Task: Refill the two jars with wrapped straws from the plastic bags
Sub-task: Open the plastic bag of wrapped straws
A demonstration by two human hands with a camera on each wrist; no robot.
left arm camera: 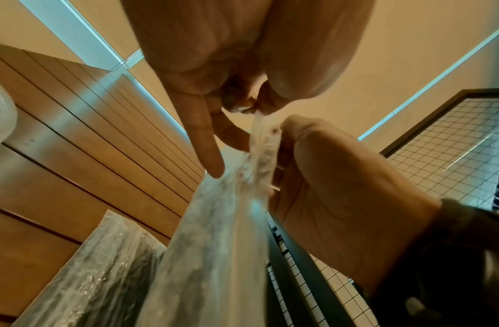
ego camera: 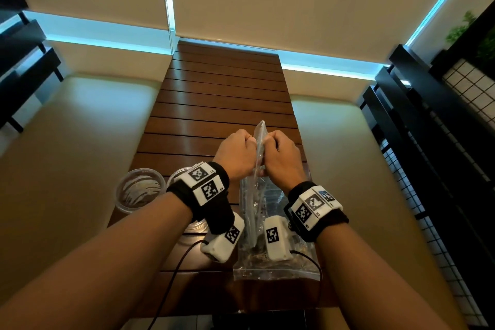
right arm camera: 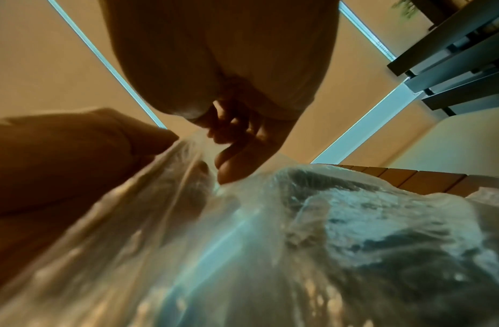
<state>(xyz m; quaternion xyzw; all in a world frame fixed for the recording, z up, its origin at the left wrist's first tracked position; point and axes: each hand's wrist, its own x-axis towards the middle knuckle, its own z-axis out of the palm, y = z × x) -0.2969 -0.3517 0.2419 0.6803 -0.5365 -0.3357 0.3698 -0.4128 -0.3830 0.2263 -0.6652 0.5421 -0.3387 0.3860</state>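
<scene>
Both hands pinch the top edge of a clear plastic bag (ego camera: 261, 147) – left hand (ego camera: 237, 154) on one side, right hand (ego camera: 282, 158) on the other – lifting it above the slatted worktop (ego camera: 222, 94). The bag holds wrapped straws (ego camera: 251, 220); a second bag (left arm camera: 83, 278) lies beside it, and a clear jar (ego camera: 139, 190) stands left of the wrists
</scene>
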